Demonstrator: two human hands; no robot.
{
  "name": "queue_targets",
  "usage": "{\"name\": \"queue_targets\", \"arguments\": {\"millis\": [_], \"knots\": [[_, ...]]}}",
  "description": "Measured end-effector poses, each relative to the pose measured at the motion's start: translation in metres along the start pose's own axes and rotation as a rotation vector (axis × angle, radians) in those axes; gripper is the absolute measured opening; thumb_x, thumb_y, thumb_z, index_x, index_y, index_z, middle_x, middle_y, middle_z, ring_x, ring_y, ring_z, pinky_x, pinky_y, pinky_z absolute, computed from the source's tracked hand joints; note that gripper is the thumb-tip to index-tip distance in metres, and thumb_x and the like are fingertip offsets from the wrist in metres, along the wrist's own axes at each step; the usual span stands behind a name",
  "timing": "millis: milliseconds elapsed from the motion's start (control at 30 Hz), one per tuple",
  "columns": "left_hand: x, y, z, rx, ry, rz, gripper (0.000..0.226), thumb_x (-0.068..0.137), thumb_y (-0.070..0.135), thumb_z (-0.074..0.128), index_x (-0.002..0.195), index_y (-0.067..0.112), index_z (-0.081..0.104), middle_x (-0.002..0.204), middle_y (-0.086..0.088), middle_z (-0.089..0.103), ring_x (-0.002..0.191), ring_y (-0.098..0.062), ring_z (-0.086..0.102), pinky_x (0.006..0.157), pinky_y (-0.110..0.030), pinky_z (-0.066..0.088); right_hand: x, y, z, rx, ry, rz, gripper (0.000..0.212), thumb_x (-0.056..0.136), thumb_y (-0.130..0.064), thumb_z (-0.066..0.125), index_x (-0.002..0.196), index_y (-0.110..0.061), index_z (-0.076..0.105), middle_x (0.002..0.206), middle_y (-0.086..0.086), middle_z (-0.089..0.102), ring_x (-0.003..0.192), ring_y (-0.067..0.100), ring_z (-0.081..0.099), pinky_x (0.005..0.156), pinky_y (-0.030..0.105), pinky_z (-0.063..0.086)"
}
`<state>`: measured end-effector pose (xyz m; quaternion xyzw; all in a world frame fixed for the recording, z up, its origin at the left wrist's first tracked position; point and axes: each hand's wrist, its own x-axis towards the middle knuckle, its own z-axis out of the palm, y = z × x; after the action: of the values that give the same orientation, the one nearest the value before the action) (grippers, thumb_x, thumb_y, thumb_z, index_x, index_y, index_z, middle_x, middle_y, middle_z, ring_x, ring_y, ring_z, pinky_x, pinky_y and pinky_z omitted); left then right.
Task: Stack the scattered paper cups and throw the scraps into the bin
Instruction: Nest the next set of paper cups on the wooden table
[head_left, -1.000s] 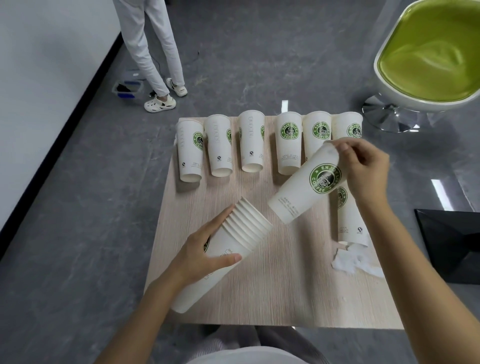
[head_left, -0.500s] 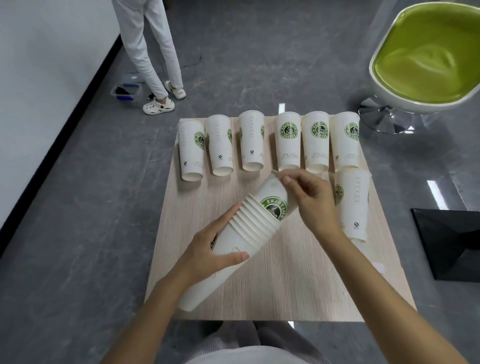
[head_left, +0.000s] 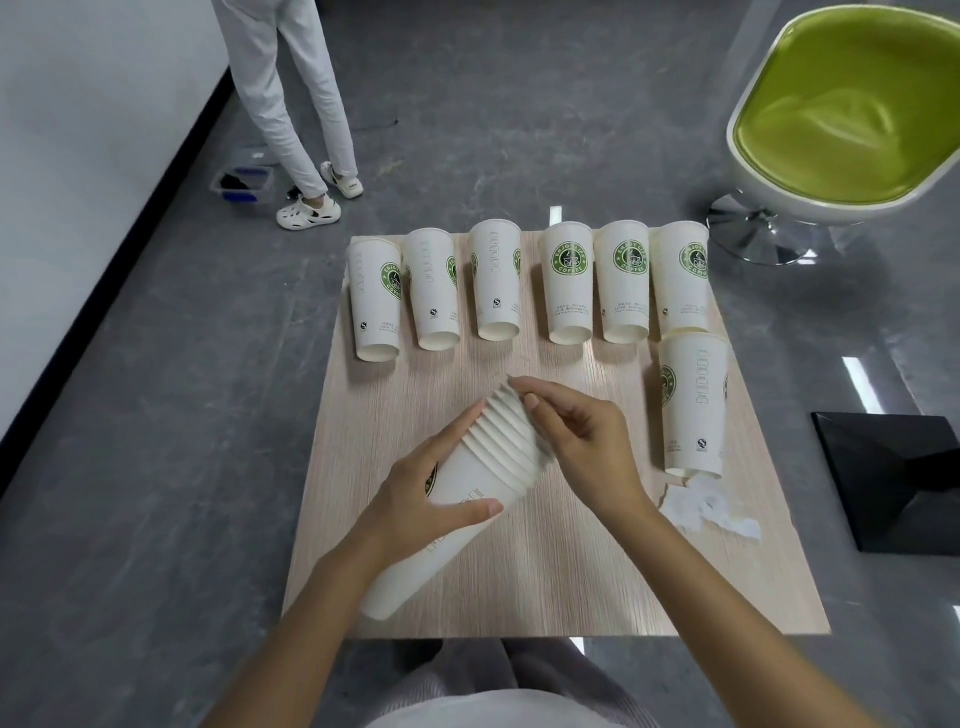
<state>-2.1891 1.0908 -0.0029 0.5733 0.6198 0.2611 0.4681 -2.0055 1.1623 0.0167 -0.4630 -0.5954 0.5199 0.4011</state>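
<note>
- Hands first: the left hand (head_left: 421, 493) wraps its fingers and thumb round the middle of the stack of cups (head_left: 470, 512). It holds on tight so the stack does not slip or roll.
- The stack is over the table (head_left: 571, 582), near the middle. I cannot tell if its low end touches the wood.
- The stack is tipped. Its small end points down toward the person and its open end points up and away. I think that is so another cup can slide in from the top.
- The right hand (head_left: 582, 441) is at the open end of the stack. Its fingers bend over the top rims and pinch them. My guess is that it is pushing the top cup down snug into the others.
- Beyond the open end of the stack, six cups (head_left: 569, 291) lie side by side in a row. They are well apart from the stack and wait their turn.
- To the right of the stack, past the right hand, one more cup (head_left: 691, 405) lies alone.
- Also right of the stack, just by that lone cup's near end, sit the paper scraps (head_left: 701, 512), white and crumpled. They have to go in the bin.
- Far to the right of the stack, down on the floor, is a black thing (head_left: 893, 478). It may be the bin, but I cannot tell.
- Far beyond the stack are a green chair (head_left: 841, 104) and a standing person (head_left: 291, 104) in white trousers.
- By my guess the job is about half done, with seven loose cups and the scraps left to do.
</note>
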Motion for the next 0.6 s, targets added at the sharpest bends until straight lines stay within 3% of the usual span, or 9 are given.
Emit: {"name": "queue_targets", "arguments": {"millis": [233,400,600], "knots": [[0.005,0.000,0.005,-0.009,-0.014,0.007,0.092,0.075,0.040,0.083,0.139,0.068,0.023,0.136,0.044,0.039,0.125,0.013,0.043,0.104,-0.020,0.037,0.001,0.000,-0.007,-0.002,-0.016,0.005,0.022,0.093,-0.010,0.057,0.106,-0.020,0.071,0.105,-0.009,0.072,0.104,0.005,0.064,0.096,0.027,0.049],[0.012,0.005,0.011,-0.015,-0.019,0.007,0.091,0.076,0.039,0.082,0.137,0.070,0.023,0.138,0.036,0.042,0.123,0.008,0.047,0.104,-0.025,0.042,0.006,0.002,-0.018,-0.058,-0.058,0.005,0.020,0.095,-0.015,0.055,0.107,-0.020,0.070,0.104,-0.009,0.071,0.102,0.007,0.064,0.092,0.028,0.049],[0.021,0.010,0.019,-0.033,-0.043,0.001,0.091,0.076,0.037,0.082,0.136,0.071,0.024,0.132,0.048,0.040,0.120,0.016,0.045,0.094,-0.010,0.040,0.014,0.004,-0.036,-0.091,0.002,0.001,0.020,0.096,-0.012,0.053,0.106,-0.016,0.070,0.092,0.000,0.072,0.088,0.020,0.065,0.083,0.036,0.051]]}}
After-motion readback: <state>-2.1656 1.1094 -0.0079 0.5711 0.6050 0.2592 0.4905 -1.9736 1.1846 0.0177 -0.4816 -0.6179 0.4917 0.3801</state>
